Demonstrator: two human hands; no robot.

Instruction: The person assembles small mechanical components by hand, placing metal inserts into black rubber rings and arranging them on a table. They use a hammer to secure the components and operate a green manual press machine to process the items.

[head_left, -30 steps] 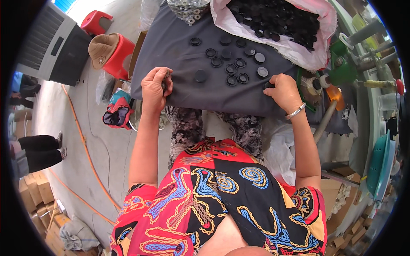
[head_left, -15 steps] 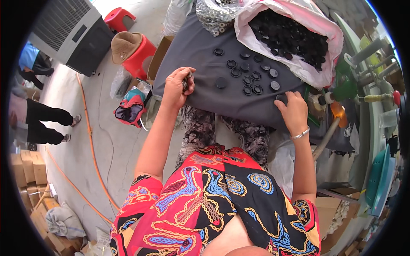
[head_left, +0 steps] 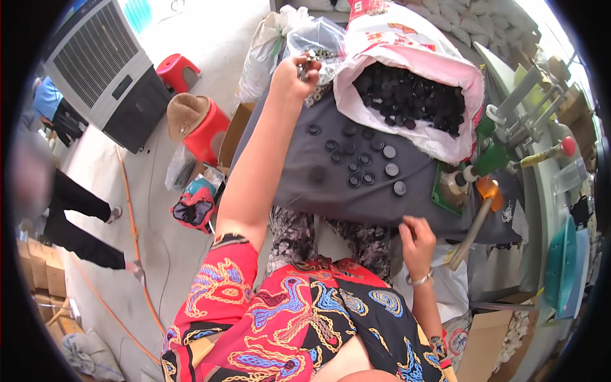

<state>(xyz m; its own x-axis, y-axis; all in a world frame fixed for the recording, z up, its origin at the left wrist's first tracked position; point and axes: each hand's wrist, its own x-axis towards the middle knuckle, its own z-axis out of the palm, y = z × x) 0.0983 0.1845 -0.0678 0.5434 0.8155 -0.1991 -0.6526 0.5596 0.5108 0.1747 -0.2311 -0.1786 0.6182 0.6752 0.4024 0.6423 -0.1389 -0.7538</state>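
One dark cloth (head_left: 286, 191): with the loose black caps (head_left: 348, 148) as clock centre, its near edge runs past 6 o'clock; bare room extends from 6 to 8 o'clock, and a green machine (head_left: 490, 154) bounds it at 3.

Left hand (head_left: 298, 75): at 11 o'clock, by the clear bag, fingers bent and pinching small metal pieces (head_left: 303, 67); half a second earlier it holds such pieces at 9 o'clock.

Right hand (head_left: 417, 242): at 5 o'clock, beyond the near edge, thumb apart from loosely bent fingers; earlier, it pinches a dark cap over the cloth.

Grey-faced cap (head_left: 400, 188): lies at 4 o'clock, nearest in its row, an addition since the earlier frame.

White sack (head_left: 348, 86): mouth open at 1 o'clock, filled with black caps.

Clear bag (head_left: 318, 32): at 11 o'clock, containing metal rings (head_left: 315, 97).

Open carton (head_left: 480, 337): on the floor at 5 o'clock, holding whitish pieces (head_left: 513, 334).
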